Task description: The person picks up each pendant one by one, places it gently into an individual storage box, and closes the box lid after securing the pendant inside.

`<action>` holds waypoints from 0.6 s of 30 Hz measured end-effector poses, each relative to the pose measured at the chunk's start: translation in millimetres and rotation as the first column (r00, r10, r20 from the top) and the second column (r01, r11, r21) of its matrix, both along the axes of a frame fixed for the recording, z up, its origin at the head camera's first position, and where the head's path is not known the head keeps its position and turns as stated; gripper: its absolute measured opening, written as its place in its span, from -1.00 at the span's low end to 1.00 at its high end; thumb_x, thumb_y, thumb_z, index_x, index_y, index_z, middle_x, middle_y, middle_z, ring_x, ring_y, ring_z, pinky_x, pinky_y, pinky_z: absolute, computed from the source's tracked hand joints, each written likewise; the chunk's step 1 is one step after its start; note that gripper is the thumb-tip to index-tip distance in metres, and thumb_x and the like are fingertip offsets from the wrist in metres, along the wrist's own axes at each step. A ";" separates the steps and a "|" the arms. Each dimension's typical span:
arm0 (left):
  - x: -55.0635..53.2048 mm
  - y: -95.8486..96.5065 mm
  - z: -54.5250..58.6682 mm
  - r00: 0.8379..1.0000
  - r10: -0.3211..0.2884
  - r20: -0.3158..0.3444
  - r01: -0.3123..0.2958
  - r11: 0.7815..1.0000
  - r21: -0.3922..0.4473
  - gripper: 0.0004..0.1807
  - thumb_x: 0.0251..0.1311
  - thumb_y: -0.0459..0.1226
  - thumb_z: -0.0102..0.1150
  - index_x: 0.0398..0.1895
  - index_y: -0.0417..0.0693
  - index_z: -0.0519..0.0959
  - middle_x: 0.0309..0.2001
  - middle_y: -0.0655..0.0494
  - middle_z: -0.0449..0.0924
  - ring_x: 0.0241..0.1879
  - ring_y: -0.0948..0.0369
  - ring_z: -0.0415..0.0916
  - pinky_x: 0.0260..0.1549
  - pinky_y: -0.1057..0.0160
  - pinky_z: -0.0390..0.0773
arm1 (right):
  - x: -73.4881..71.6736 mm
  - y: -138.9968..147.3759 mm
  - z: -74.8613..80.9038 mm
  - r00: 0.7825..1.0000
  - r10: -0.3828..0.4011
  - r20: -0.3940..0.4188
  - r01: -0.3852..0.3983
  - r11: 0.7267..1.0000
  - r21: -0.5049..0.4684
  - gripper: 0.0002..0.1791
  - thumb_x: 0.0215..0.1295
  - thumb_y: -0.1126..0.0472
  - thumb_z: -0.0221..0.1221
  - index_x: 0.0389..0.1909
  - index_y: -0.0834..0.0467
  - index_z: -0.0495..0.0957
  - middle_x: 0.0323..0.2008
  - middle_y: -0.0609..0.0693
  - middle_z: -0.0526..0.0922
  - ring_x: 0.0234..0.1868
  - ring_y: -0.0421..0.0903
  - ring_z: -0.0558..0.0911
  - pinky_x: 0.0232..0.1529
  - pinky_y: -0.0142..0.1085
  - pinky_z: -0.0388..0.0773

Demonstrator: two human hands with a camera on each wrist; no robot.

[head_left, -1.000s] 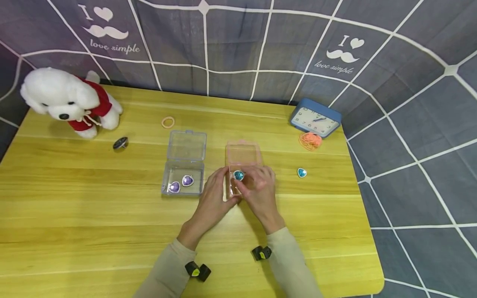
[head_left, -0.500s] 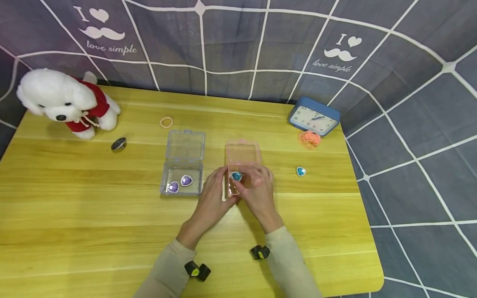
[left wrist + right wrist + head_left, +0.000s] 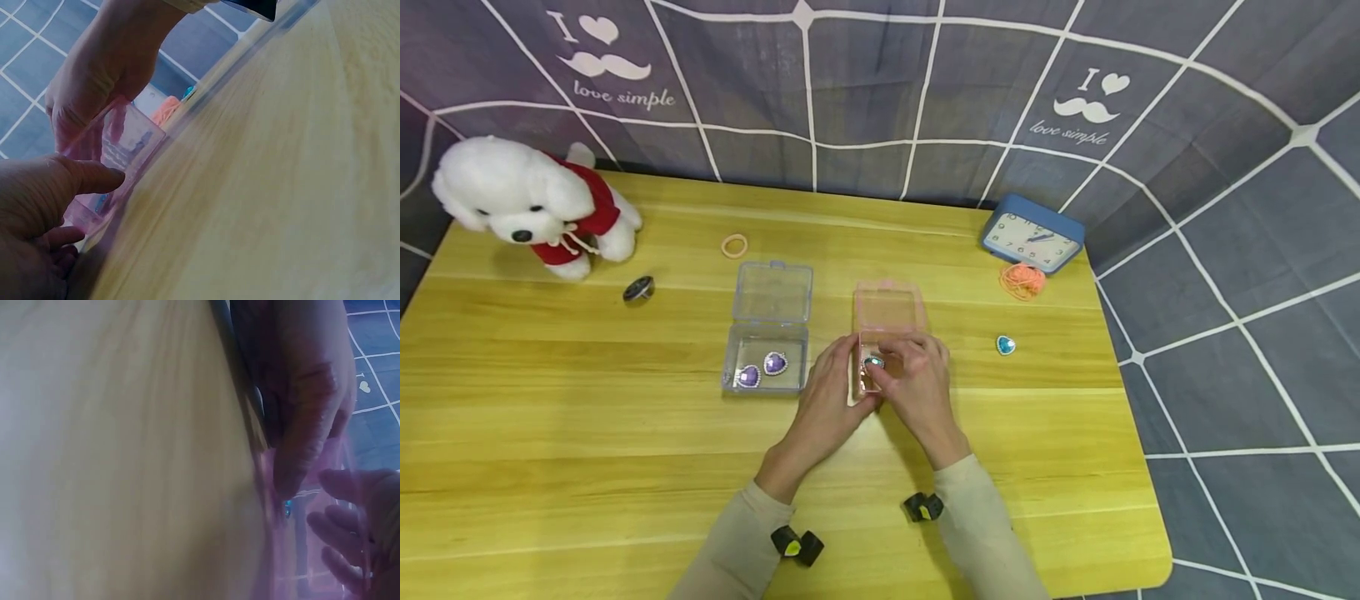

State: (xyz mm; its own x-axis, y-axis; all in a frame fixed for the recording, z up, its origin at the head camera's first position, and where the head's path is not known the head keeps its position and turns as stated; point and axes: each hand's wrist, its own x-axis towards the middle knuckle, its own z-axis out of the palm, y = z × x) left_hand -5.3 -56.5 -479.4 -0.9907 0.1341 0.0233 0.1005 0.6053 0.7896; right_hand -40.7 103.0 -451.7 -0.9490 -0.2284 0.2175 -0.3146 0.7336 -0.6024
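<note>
In the head view, my left hand (image 3: 829, 385) grips the left side of a clear pink plastic box (image 3: 889, 308) whose lid lies open at the back. Its thumb runs along the front wall and its fingers along the left side. My right hand (image 3: 917, 373) reaches into the box from the right, thumb and fingertips pinching a blue heart-shaped gem (image 3: 873, 363) with a pale edge. The gem sits tilted and partly covered by the thumb. Through the pink wall in the right wrist view, a bit of the gem (image 3: 287, 508) shows near the left thumb.
Left of the hands stands an open clear bluish box (image 3: 767, 333) holding two purple heart gems (image 3: 776, 363). Another blue heart gem (image 3: 1005, 345) lies at right. Behind are a clock (image 3: 1033, 235), orange cord (image 3: 1023, 282), peach ring (image 3: 734, 246), dark round object (image 3: 639, 288) and plush dog (image 3: 535, 204).
The blue gem has shifted slightly left and toward the box's front, tilting over and showing less of its face. My left hand keeps its hold on the pink box.
</note>
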 end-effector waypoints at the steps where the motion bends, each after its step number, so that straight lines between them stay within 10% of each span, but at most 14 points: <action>1: 0.1 0.1 0.3 1.000 -0.001 0.000 0.001 1.000 0.001 0.05 0.15 -0.23 0.58 0.62 -0.21 0.14 0.54 -0.22 0.30 0.56 -0.14 0.17 0.56 -0.16 0.21 | 0.3 0.0 -0.8 1.000 0.000 -0.010 0.000 1.000 -0.006 -0.65 0.11 0.18 0.59 -0.11 0.23 0.79 -0.17 0.10 0.84 0.13 0.16 0.64 0.40 0.12 0.33; 18: 0.6 0.9 1.3 0.998 0.002 0.059 -0.003 1.000 0.012 0.07 0.16 -0.23 0.58 0.64 -0.16 0.11 0.60 -0.18 0.21 0.61 -0.10 0.08 0.56 -0.18 0.19 | -6.8 47.8 -6.0 0.965 -0.192 -0.179 0.124 0.935 -0.332 -0.87 0.27 0.36 0.43 -0.19 0.30 0.77 -0.18 0.17 0.82 -0.07 0.18 0.67 0.17 0.08 0.47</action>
